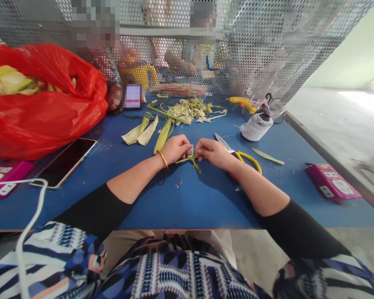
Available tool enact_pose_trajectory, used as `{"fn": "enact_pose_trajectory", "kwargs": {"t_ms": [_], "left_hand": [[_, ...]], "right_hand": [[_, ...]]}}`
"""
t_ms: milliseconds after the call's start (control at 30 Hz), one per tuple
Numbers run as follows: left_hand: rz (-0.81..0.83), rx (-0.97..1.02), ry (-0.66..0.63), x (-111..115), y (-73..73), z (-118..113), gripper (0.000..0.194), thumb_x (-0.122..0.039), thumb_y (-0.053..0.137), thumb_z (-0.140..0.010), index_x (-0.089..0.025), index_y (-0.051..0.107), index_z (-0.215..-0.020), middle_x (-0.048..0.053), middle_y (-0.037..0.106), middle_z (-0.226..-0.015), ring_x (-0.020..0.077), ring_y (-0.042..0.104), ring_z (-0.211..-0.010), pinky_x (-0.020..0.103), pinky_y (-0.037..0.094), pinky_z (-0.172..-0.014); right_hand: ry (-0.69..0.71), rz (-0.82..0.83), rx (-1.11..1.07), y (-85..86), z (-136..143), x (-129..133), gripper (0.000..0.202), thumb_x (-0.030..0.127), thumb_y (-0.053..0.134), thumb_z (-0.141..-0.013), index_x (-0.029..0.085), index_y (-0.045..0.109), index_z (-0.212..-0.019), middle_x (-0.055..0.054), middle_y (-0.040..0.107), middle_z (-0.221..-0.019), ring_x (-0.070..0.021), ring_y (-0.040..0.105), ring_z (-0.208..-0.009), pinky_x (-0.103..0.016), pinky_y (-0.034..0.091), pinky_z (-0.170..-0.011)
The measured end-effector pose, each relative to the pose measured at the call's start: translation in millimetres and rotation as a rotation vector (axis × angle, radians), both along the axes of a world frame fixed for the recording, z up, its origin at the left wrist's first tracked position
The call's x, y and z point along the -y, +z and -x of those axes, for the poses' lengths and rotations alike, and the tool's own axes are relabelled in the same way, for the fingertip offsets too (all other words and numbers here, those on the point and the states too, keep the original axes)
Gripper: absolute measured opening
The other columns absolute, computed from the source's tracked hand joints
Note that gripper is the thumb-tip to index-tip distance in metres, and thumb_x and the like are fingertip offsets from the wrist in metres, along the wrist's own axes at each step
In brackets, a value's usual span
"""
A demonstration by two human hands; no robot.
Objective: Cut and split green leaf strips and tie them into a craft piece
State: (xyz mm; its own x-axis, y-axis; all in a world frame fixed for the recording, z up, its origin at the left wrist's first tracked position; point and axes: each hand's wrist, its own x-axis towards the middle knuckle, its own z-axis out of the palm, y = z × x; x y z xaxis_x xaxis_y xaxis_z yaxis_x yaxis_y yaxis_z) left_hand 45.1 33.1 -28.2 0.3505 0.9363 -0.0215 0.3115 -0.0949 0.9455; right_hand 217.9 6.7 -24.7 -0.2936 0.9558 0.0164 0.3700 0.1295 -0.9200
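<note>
My left hand [177,148], with a gold bangle at the wrist, pinches a small bundle of green husk strips [192,158] just above the blue table. From the other side my right hand [211,148] has its fingers closed at the same bundle. Its loose green ends hang below the fingertips. Behind my left hand lies a long green corn husk [163,136], with paler husk pieces [141,132] to its left. Scissors with yellow handles [249,161] rest on the table behind my right forearm, which partly covers them.
A red plastic bag [81,87] of husks stands at left, near a phone [67,162] and a pink power strip [14,176]. Husk scraps [191,109] are heaped by the perforated metal screen [252,50]. White thread [257,126], a yellow glue gun [243,103] and another pink power strip [332,182] sit right.
</note>
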Motion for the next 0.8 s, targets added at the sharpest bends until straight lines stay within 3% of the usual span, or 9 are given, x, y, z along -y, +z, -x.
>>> {"fn": "enact_pose_trajectory", "kwargs": {"t_ms": [200,400,500,633,800], "left_hand": [[-0.152,0.116,0.107,2,4.3,-1,0.017,-0.023,0.071,-0.075,-0.017,0.06,-0.063,-0.003,0.061,-0.059,0.0097,0.053,-0.058,0.022,0.044,-0.061],[-0.172,0.134,0.107,8,11.7,-2,0.012,-0.019,0.071,-0.074,-0.018,0.064,-0.064,-0.001,0.065,-0.065,0.0127,0.059,-0.066,0.027,0.048,-0.069],[-0.06,0.203,0.146,6,10.0,-1,0.013,-0.025,0.069,-0.077,-0.018,0.066,-0.068,0.001,0.066,-0.067,0.0138,0.061,-0.066,0.028,0.05,-0.067],[0.185,0.362,0.204,5,6.4,0,0.014,-0.031,0.062,-0.084,-0.018,0.066,-0.081,0.005,0.071,-0.077,0.0145,0.067,-0.069,0.027,0.053,-0.066],[0.308,0.389,0.063,18,12.0,-6,0.011,-0.018,0.062,-0.079,-0.017,0.069,-0.087,0.007,0.076,-0.09,0.0134,0.07,-0.076,0.025,0.054,-0.071]], "right_hand": [[-0.089,0.117,-0.28,1.6,8,3,0.006,0.013,0.065,-0.077,0.019,0.062,-0.078,0.006,0.062,-0.059,-0.0085,0.06,-0.053,-0.022,0.051,-0.059],[0.048,0.274,-0.353,4.4,11,12,0.013,0.022,0.076,-0.067,0.017,0.071,-0.078,0.004,0.066,-0.061,-0.0089,0.061,-0.056,-0.023,0.054,-0.059],[0.024,0.321,-0.402,5.3,9,13,0.017,0.027,0.08,-0.064,0.016,0.071,-0.074,0.002,0.066,-0.063,-0.0083,0.06,-0.056,-0.023,0.052,-0.059],[-0.17,0.298,-0.554,8.0,1,8,0.02,0.028,0.081,-0.065,0.018,0.069,-0.077,0.002,0.065,-0.066,-0.0087,0.061,-0.058,-0.023,0.052,-0.062],[-0.321,0.22,-0.639,9.9,-1,5,0.016,0.026,0.079,-0.069,0.019,0.067,-0.078,0.002,0.064,-0.067,-0.0098,0.062,-0.061,-0.024,0.052,-0.065]]}}
